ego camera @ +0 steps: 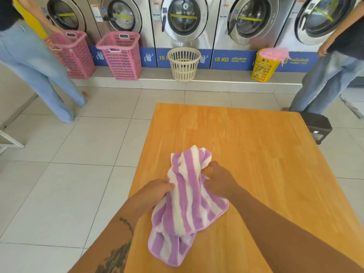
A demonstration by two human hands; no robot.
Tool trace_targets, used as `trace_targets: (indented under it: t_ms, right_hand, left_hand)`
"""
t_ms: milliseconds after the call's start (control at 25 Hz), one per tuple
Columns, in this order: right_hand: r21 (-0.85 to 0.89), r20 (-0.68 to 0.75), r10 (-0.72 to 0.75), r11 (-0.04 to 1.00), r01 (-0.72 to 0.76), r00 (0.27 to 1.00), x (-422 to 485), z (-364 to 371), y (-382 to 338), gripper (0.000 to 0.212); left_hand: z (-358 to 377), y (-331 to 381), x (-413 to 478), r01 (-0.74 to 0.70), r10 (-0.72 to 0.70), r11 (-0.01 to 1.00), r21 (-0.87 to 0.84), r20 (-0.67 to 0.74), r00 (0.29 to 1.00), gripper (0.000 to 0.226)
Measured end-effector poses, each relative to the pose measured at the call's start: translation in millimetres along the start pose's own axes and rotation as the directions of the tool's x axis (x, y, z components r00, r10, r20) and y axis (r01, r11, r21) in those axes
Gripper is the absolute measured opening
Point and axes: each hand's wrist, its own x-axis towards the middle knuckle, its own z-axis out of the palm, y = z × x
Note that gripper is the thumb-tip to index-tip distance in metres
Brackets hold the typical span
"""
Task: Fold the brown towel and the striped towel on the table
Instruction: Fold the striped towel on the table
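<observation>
A purple and white striped towel (pixel 185 203) lies bunched and crumpled on the wooden table (pixel 256 146), near its left front part. My left hand (pixel 155 191) grips the towel's left edge. My right hand (pixel 219 179) pinches the towel's right side near its upper end. A lower corner of the towel spreads flat toward me. No brown towel is in view.
Two pink baskets (pixel 121 56), a cream basket (pixel 184 64) and a yellow basket (pixel 265 65) holding pink cloth stand before a row of washing machines (pixel 184 18). One person (pixel 33 62) stands far left, another (pixel 334 71) far right. A dark stool (pixel 317 127) sits by the table's right edge.
</observation>
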Motion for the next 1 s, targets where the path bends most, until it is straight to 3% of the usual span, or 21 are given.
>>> trace_targets:
  t_ms: [80,160,240,360,440,480,560,640,720,760,800,840,880,920,960,1000]
  right_hand:
    - [0.171,0.081,0.064,0.982,-0.077,0.995,-8.9,18.1,-5.0,0.047]
    - [0.369,0.117,0.094,0.92,-0.131,0.989,-17.2,27.0,-7.6,0.036]
    - [0.394,-0.049,0.053,0.919,-0.029,0.997,-21.8,20.9,-6.7,0.021]
    - [0.358,-0.339,0.038,0.929,0.091,0.94,-28.3,-12.1,2.3,0.021]
    - [0.421,-0.288,0.142,0.907,-0.008,0.947,-32.7,-33.5,11.0,0.017]
    - [0.526,-0.188,0.181,0.849,-0.057,0.965,-36.8,-43.7,13.0,0.014]
    - [0.771,-0.067,0.135,0.636,-0.035,0.989,-45.2,-69.9,16.1,0.033]
    - [0.897,-0.13,0.019,0.428,0.109,0.991,-58.0,-104.0,23.9,0.039]
    - [0.916,-0.192,-0.039,0.352,0.193,0.981,-73.0,-132.2,42.5,0.041]
    - [0.889,-0.165,-0.026,0.428,0.16,0.986,-76.6,-137.9,57.5,0.042]
    - [0.791,-0.086,0.007,0.609,0.064,0.996,-80.0,-137.8,72.7,0.043]
    - [0.571,0.05,0.067,0.816,-0.083,0.997,-82.5,-130.9,87.1,0.043]
    - [0.279,0.201,0.166,0.935,-0.219,0.965,-85.8,-119.4,100.8,0.04]
    - [0.02,0.308,0.285,0.952,-0.306,0.908,-88.3,-107.0,111.4,0.035]
    - [-0.129,0.36,0.381,0.924,-0.359,0.852,-91.3,-95.7,116.8,0.032]
    - [-0.194,0.369,0.441,0.897,-0.396,0.818,-92.2,-84.6,120.1,0.033]
  left_hand:
    - [9.5,-0.5,1.0,-0.067,0.065,0.991,-0.119,-0.016,0.998,0.017]
    - [21.6,-3.4,8.4,-0.204,0.192,0.973,-0.106,-0.106,0.976,0.026]
    - [31.9,-1.7,8.2,-0.365,0.335,0.929,-0.066,-0.275,0.901,0.035]
    - [37.7,9.2,7.0,-0.52,0.441,0.853,-0.046,-0.468,0.766,0.033]
    - [37.7,14.7,7.4,-0.541,0.438,0.838,-0.073,-0.502,0.746,0.027]
    - [37.6,18.1,6.3,-0.536,0.423,0.838,-0.102,-0.5,0.756,0.023]
    - [33.1,26.8,2.3,-0.525,0.384,0.833,-0.177,-0.498,0.777,0.019]
    - [17.3,39.4,-3.1,-0.585,0.361,0.761,-0.28,-0.566,0.741,0.023]
    - [-9.7,51.2,-8.6,-0.686,0.341,0.617,-0.386,-0.654,0.675,0.029]
    - [-22.1,53.4,-10.3,-0.699,0.332,0.589,-0.405,-0.668,0.666,0.03]
    - [-31.0,52.9,-11.1,-0.673,0.338,0.632,-0.383,-0.646,0.685,0.031]
    - [-35.0,49.1,-11.3,-0.585,0.341,0.747,-0.317,-0.572,0.746,0.031]
    - [-32.7,41.8,-11.2,-0.435,0.32,0.877,-0.201,-0.432,0.843,0.03]
    - [-26.4,31.1,-10.0,-0.257,0.243,0.966,-0.028,-0.236,0.941,0.03]
    - [-17.4,20.2,-8.7,-0.106,0.116,0.979,0.175,-0.046,0.992,0.031]
    - [-7.0,10.9,-6.8,-0.014,-0.014,0.936,0.351,0.075,0.997,0.032]
